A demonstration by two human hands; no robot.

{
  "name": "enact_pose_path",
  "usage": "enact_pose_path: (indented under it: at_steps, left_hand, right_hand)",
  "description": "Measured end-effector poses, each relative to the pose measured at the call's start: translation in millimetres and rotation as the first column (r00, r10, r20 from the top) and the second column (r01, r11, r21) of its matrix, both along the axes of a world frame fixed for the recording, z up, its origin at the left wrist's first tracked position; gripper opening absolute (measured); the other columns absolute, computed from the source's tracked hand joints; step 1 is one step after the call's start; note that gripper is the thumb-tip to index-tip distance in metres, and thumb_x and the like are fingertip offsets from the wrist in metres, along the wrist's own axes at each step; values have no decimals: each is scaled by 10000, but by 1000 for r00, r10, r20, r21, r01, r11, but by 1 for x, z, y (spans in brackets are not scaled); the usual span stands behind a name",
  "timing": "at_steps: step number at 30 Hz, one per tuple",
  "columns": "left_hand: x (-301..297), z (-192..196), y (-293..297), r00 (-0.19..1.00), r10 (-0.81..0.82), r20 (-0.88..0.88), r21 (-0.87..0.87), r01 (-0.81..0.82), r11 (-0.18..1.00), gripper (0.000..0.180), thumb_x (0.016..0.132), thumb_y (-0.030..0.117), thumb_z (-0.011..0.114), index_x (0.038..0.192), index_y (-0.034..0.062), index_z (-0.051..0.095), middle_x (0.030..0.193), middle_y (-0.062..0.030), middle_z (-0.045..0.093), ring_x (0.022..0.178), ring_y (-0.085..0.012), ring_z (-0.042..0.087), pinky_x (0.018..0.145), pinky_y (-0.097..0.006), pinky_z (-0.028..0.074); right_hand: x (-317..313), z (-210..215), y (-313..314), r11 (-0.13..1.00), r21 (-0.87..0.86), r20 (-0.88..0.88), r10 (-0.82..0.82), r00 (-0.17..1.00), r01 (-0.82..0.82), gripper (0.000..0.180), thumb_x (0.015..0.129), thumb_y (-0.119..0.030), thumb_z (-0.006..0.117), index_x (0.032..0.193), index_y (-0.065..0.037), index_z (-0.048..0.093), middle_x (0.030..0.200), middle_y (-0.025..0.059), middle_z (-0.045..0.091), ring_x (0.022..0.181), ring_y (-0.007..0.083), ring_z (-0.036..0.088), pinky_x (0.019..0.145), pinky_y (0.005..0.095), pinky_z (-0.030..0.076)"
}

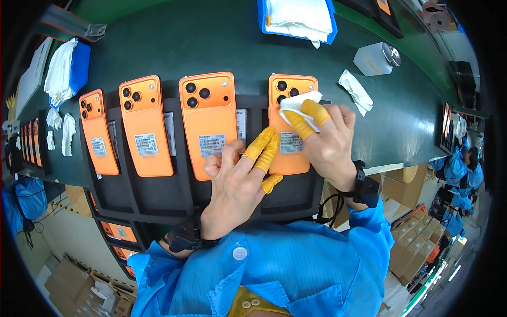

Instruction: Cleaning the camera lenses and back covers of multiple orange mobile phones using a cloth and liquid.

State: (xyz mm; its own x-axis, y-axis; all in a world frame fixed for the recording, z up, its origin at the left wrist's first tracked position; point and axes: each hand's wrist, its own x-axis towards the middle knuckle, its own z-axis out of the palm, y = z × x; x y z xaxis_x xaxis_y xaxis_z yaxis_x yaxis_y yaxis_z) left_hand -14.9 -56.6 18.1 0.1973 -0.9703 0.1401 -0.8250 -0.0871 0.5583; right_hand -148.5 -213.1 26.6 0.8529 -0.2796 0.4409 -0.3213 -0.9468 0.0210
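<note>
Four orange phones would be several: the rightmost orange phone lies back side up on a black tray. My right hand, with yellow finger cots, presses a folded white cloth onto that phone's upper back, hiding part of its camera area. My left hand also wears yellow finger cots; its stretched fingers rest against the same phone's left edge. Just left of it another orange phone lies back side up. Two more orange phones, one and another, lie farther left, each with a pale label.
A blue bin of white cloths stands at the back, and another blue bin at the left. A clear bottle with a metal top and a crumpled white cloth lie right of the tray. Cardboard boxes stand beyond the table's right edge.
</note>
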Motion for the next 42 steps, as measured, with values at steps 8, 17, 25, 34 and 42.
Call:
enact_pose_path:
  at_steps: [8, 17, 25, 34, 42]
  left_hand:
    - [0, 2, 1, 998, 4, 66, 10, -4, 1000, 634, 646, 322, 813, 1202, 76, 631, 1297, -6, 567, 1050, -241, 463, 840, -379, 270]
    - [0, 4, 0, 997, -8, 80, 34, 5, 999, 649, 653, 333, 806, 1224, 86, 621, 1308, -3, 556, 1060, -239, 462, 868, -370, 275]
    - [0, 0, -1, 1000, 6, 16, 6, -6, 1000, 466, 699, 257, 781, 1105, 52, 679, 1255, -14, 564, 1086, -228, 449, 820, -415, 252]
    - [0, 3, 0, 997, -5, 79, 14, 4, 1000, 648, 642, 317, 817, 1212, 77, 624, 1277, -18, 565, 1086, -244, 465, 858, -384, 280]
    - [0, 1, 1, 997, -6, 83, 18, 4, 1000, 653, 629, 302, 826, 1206, 70, 627, 1267, -27, 568, 1085, -248, 467, 859, -384, 279]
  right_hand:
    - [6, 0, -12, 997, 13, 70, -72, 995, 71, 332, 626, -82, 710, 952, -25, 728, 1008, 101, 628, 823, 209, 540, 768, 369, 361]
    - [1, 1, -14, 996, -20, 56, -87, 995, 89, 342, 606, -81, 704, 943, -25, 728, 1021, 96, 624, 842, 215, 545, 768, 362, 362]
    - [10, -5, -1, 1000, 25, 73, -13, 997, 11, 357, 554, -131, 700, 892, -20, 732, 1032, 106, 640, 846, 216, 552, 782, 370, 369]
    - [9, -4, -2, 999, -12, 70, -33, 997, 34, 332, 610, -137, 699, 922, -27, 729, 1027, 99, 633, 863, 213, 553, 791, 366, 366]
    - [3, -8, 4, 999, 39, 44, 12, 999, -14, 355, 620, -135, 702, 957, -22, 722, 1045, 108, 624, 880, 212, 553, 790, 368, 367]
